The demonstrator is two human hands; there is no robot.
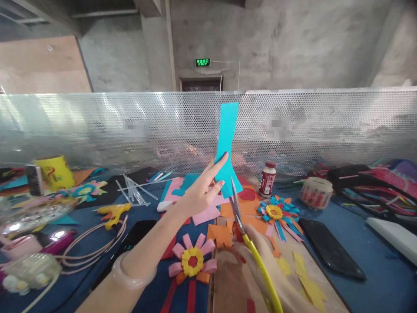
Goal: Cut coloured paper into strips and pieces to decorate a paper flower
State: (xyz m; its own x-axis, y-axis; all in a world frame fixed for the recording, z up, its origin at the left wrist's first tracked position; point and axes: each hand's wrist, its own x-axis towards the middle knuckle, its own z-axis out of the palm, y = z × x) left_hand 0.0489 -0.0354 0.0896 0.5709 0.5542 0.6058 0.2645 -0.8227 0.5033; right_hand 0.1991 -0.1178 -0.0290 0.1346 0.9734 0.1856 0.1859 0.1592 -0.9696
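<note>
My left hand point(203, 189) pinches a strip of bright blue paper point(228, 126) between thumb and fingers. The strip stands upright, narrow at the middle and wider at the bottom. In my right hand point(257, 250) are scissors point(237, 213) with yellow handles, their blades pointing up. The blade tips overlap the lower part of the blue paper; whether they are cutting into it I cannot tell. Below my left hand lies a paper flower point(192, 260) with pink petals and a yellow centre. A blue paper flower point(276, 213) rests to the right of the scissors.
A perforated metal screen point(156, 130) runs behind the table. On the left are a yellow glue gun point(114, 213), clear glue sticks point(133, 189) and a yellow can point(55, 171). To the right stand a red bottle point(267, 179), a tape roll point(316, 193) and a phone point(332, 248).
</note>
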